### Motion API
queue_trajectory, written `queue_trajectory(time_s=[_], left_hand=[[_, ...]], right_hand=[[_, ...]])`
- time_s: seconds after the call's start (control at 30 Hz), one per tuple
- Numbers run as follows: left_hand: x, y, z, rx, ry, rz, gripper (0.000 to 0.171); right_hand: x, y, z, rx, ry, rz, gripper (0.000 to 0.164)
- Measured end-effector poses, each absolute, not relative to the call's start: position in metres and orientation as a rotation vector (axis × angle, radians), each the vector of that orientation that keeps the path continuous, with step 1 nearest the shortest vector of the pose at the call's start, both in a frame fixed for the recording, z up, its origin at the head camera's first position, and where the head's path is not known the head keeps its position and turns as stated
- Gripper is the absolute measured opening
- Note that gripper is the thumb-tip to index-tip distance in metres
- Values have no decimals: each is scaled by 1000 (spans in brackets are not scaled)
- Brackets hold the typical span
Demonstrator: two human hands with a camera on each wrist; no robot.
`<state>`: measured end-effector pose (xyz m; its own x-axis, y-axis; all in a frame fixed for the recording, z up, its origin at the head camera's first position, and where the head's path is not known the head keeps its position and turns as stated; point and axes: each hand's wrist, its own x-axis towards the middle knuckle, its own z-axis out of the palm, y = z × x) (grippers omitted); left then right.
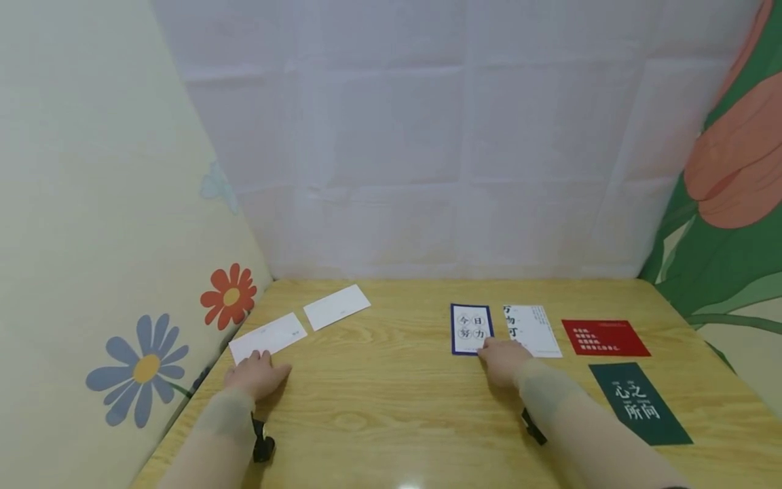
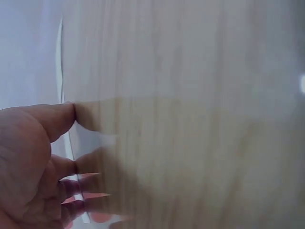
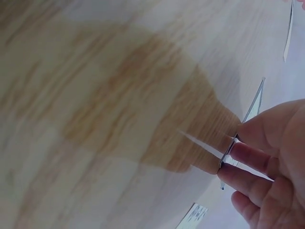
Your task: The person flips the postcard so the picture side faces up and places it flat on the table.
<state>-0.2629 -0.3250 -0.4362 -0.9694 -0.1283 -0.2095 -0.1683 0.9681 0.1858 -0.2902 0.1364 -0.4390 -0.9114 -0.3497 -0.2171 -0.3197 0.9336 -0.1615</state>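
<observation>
A blank-looking white card (image 1: 269,334) lies flat at the table's left side, and my left hand (image 1: 258,375) rests its fingertips on the near edge. A second white card (image 1: 337,308) lies just beyond it. On the right, my right hand (image 1: 506,362) touches the lower right corner of a blue-bordered white card (image 1: 470,326) with black characters. From the right wrist, that card (image 3: 255,102) appears nearly edge-on, with thumb and fingers at its edge. In the left wrist view, the thumb and fingers of my left hand (image 2: 28,162) touch down apart from one another.
Right of my right hand lie a white card with black writing (image 1: 537,329), a red card (image 1: 606,338) and a dark green card (image 1: 640,404), partly behind my forearm. The wooden table (image 1: 379,394) meets a white cloth (image 1: 379,170) at its back. Painted walls flank both sides.
</observation>
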Motion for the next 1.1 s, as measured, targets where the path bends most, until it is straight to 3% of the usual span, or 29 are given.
queue_trajectory(time_s=[0.5, 1.1], left_hand=[[-218, -302, -434, -56, 2855, 252, 89], [-185, -241, -441, 270, 2954, 337, 71]], right_hand=[[-289, 138, -441, -523, 2870, -187, 35], [-292, 138, -444, -521, 2886, -183, 35]])
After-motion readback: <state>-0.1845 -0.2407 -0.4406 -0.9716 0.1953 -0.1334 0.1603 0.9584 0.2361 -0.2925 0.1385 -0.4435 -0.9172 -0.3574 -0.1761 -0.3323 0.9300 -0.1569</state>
